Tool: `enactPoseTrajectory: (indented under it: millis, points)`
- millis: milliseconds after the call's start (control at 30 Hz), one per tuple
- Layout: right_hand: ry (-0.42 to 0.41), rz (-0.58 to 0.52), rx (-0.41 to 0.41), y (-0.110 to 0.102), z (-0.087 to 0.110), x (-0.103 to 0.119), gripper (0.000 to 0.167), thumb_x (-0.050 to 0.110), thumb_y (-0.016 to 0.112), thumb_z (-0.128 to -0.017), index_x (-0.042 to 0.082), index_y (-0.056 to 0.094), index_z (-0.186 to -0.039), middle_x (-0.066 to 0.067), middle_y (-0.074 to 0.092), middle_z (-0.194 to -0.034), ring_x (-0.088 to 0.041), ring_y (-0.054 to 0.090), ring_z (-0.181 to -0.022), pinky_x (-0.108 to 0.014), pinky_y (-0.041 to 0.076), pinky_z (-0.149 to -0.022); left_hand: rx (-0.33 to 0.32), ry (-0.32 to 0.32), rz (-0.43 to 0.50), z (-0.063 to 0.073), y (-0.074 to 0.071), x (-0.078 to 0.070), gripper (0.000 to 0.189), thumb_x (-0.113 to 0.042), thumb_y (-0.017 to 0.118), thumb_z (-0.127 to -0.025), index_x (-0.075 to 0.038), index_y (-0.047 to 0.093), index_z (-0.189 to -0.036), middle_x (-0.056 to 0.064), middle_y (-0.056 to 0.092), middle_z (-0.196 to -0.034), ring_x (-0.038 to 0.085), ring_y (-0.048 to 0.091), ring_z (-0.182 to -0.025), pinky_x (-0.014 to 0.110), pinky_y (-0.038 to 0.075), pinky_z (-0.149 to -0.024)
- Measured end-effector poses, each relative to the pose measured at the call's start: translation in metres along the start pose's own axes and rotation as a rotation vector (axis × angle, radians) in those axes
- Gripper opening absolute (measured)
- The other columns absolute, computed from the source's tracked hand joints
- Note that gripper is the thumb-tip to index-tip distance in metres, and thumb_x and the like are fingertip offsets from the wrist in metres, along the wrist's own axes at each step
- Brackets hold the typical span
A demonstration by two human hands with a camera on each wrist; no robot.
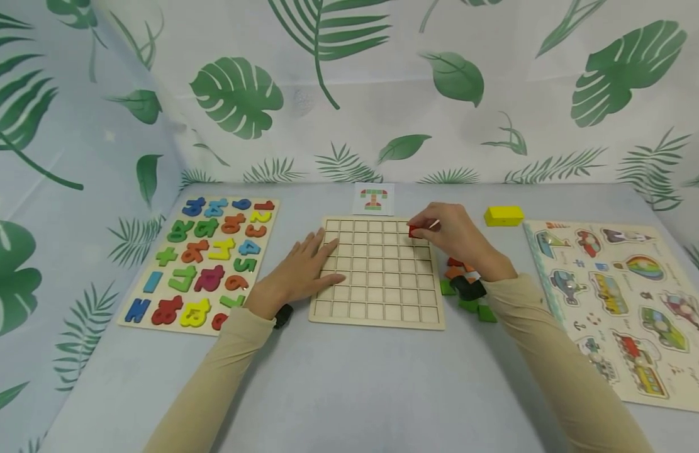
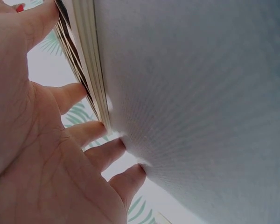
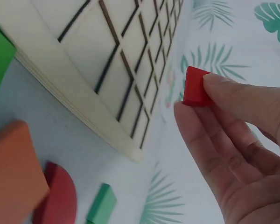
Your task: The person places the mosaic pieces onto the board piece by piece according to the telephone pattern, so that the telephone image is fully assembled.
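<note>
A small red block (image 3: pixel 194 87) is pinched between the thumb and fingers of my right hand (image 1: pixel 453 234), above the board's far right corner. Its full shape is partly hidden by the fingers. The wooden grid board (image 1: pixel 377 274) lies flat in front of me, its square cells bare where they show. My left hand (image 1: pixel 298 270) rests spread over the board's left edge, with thumb and forefinger on the board. In the left wrist view, the other fingertips of that left hand (image 2: pixel 60 144) touch the tabletop beside the edge.
Loose red, orange and green blocks (image 1: pixel 469 306) lie right of the board, partly behind my right wrist. A pattern card (image 1: pixel 374 199) sits behind the board. Left is a number puzzle (image 1: pixel 207 251); right are a yellow block (image 1: pixel 503 216) and a picture puzzle (image 1: pixel 604 251).
</note>
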State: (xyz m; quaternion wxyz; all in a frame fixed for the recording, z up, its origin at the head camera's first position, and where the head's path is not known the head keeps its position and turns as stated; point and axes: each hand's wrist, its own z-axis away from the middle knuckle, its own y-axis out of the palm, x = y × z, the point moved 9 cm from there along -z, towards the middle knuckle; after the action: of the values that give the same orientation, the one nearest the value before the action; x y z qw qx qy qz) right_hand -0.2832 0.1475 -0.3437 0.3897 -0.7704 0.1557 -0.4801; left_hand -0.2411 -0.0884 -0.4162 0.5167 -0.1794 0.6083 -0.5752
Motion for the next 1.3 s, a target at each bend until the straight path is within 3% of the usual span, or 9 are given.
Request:
enactPoseTrajectory:
  millis: [433,867,1300]
  points:
    - [0.070,-0.051,0.036,0.018,-0.006,-0.018,0.017,-0.009,0.076,-0.091,-0.010,0.077,-0.108,-0.023,0.076,-0.102,-0.037,0.072,-0.092,-0.052,0.059,-0.085,0.004,0.002,-0.007,0.000,0.000,0.000,0.080,-0.046,0.054,-0.108,-0.005,0.019,-0.168,0.026,0.002,-0.173,0.044,0.003,-0.159,0.059,0.008,-0.126]
    - [0.033,-0.041,0.051,0.027,-0.011,-0.019,0.016,-0.008,0.077,-0.090,-0.010,0.078,-0.107,-0.022,0.076,-0.100,-0.037,0.072,-0.090,-0.052,0.059,-0.085,0.016,-0.019,-0.045,-0.002,0.001,0.004,0.081,-0.050,0.051,-0.109,-0.008,0.017,-0.169,0.022,0.000,-0.174,0.041,0.002,-0.160,0.060,0.007,-0.126]
    - [0.064,0.030,0.095,0.031,-0.014,-0.016,0.019,-0.009,0.075,-0.091,-0.012,0.077,-0.110,-0.023,0.074,-0.102,-0.037,0.069,-0.092,-0.051,0.058,-0.086,0.031,-0.026,-0.049,-0.003,0.003,0.006,0.079,-0.051,0.049,-0.109,-0.012,0.016,-0.170,0.020,-0.002,-0.174,0.044,-0.002,-0.159,0.064,0.004,-0.125]
